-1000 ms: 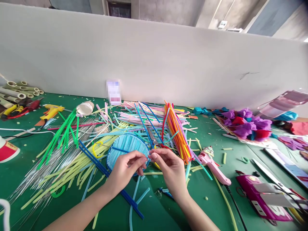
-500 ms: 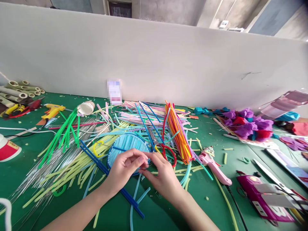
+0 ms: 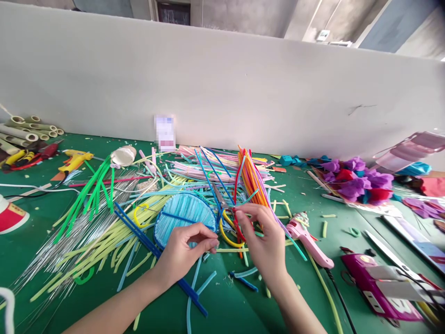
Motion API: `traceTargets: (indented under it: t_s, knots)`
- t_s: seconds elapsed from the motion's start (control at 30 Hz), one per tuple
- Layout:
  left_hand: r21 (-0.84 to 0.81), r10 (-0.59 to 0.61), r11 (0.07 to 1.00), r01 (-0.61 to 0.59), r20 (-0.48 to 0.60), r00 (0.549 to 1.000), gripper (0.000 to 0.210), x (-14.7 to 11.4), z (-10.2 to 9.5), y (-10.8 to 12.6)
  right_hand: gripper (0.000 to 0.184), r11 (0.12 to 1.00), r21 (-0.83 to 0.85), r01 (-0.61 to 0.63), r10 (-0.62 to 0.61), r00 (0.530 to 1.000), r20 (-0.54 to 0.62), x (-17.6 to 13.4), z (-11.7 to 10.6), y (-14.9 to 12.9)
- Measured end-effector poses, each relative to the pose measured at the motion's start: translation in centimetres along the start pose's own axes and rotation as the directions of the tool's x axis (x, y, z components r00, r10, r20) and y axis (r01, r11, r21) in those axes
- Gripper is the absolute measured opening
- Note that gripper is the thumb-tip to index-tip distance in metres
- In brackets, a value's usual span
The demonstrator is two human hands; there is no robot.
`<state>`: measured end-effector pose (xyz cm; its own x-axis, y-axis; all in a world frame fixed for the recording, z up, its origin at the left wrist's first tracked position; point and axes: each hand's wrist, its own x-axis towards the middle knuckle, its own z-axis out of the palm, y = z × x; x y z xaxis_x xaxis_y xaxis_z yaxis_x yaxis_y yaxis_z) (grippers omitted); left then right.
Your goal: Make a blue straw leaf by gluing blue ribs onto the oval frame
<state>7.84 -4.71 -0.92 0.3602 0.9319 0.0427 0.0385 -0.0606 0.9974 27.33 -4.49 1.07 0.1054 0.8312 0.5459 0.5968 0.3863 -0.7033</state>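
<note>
Scissors [image 3: 228, 235] with red and yellow handles lie among the coloured stems, blades pointing away. My right hand [image 3: 266, 236] is at their red handle, thumb and index finger pinched on it; the hand covers part of the loop. My left hand [image 3: 187, 248] is closed in a pinch just in front of the round light-blue disc [image 3: 186, 208], which has a dark-blue rim and a dark-blue strip across it. Anything between the left fingertips is too small to make out. Dark-blue stems [image 3: 189, 290] pass under my left wrist, and short blue pieces [image 3: 245, 280] lie between my hands.
Green stems [image 3: 92, 199], thin wires [image 3: 52, 260] and a yellow glue gun [image 3: 74, 161] are at left. To the right are a pink glue gun [image 3: 311, 243], a magenta power strip [image 3: 368, 283] and purple flowers [image 3: 358, 178]. A white panel [image 3: 222, 88] stands behind the table.
My hands have parted. The right hand has moved right and up to the scissors' handles, while the left has dropped slightly, uncovering more of the disc and the short blue pieces.
</note>
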Motion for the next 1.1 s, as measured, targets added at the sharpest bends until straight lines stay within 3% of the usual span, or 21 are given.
traceTargets:
  t_s: [0.1, 0.17, 0.27, 0.33, 0.4, 0.47, 0.5, 0.6, 0.73, 0.83, 0.97, 1.03, 1.1]
  knots:
    - [0.106, 0.058, 0.993, -0.057, -0.008, 0.998, 0.013, 0.1, -0.3, -0.1, 0.033, 0.996, -0.084, -0.034, 0.023, 0.992, -0.124, 0.6, -0.6, 0.9]
    - [0.234, 0.167, 0.957, -0.173, 0.042, 0.985, 0.012, 0.1, -0.4, -0.1, 0.042, 0.985, -0.171, -0.001, -0.033, 0.979, -0.199, 0.8, -0.9, 1.3]
    - [0.425, 0.396, 0.793, -0.436, 0.185, 0.899, 0.009, -0.3, -0.4, -0.1, 0.026, 0.976, -0.215, 0.04, -0.099, 0.959, -0.267, 1.0, -1.0, 1.3]
    - [0.497, 0.502, 0.688, -0.529, 0.201, 0.841, 0.009, -0.5, -0.4, -0.2, 0.028, 0.981, -0.189, 0.042, -0.098, 0.949, -0.3, 1.0, -0.9, 1.2]
    - [0.561, 0.559, 0.642, -0.522, 0.124, 0.82, 0.005, -0.7, -0.5, -0.3, 0.02, 0.988, -0.148, 0.044, -0.09, 0.943, -0.321, 1.0, -0.7, 1.1]
    - [0.625, 0.579, 0.618, -0.477, 0.049, 0.814, 0.023, -0.7, -0.6, -0.3, 0.011, 0.994, -0.095, 0.059, -0.087, 0.941, -0.326, 0.9, -0.3, 1.1]
    - [0.647, 0.583, 0.609, -0.459, 0.028, 0.812, 0.03, -0.6, -0.7, -0.2, 0.017, 0.996, -0.059, 0.07, -0.085, 0.942, -0.325, 0.8, -0.2, 1.1]
    - [0.649, 0.617, 0.607, -0.459, -0.022, 0.786, 0.017, -0.2, -1.0, 0.1, 0.019, 0.996, 0.005, 0.093, -0.087, 0.95, -0.3, 0.6, 0.2, 1.0]
    - [0.637, 0.661, 0.623, -0.454, -0.119, 0.741, 0.017, 0.2, -1.4, 0.4, 0.018, 0.996, 0.019, 0.092, -0.085, 0.969, -0.23, 0.2, 0.2, 0.9]
    - [0.658, 0.625, 0.642, -0.393, -0.152, 0.766, 0.012, 0.5, -2.1, 0.5, 0.018, 0.996, 0.008, 0.084, -0.08, 0.976, -0.203, 0.0, 0.3, 1.0]
    - [0.677, 0.447, 0.708, -0.2, -0.211, 0.869, 0.016, 1.3, -4.3, 0.7, 0.019, 0.993, -0.061, 0.101, -0.109, 0.982, -0.153, -0.1, 0.5, 1.2]
    - [0.746, 0.376, 0.651, -0.139, -0.157, 0.913, 0.026, 1.9, -6.0, 0.5, 0.019, 0.993, -0.063, 0.1, -0.107, 0.986, -0.13, -0.2, 0.6, 1.3]
    - [0.843, 0.295, 0.529, -0.097, -0.075, 0.953, 0.042, 2.7, -7.7, 0.3, 0.022, 0.996, -0.045, 0.083, -0.087, 0.99, -0.106, -0.4, 0.7, 1.4]
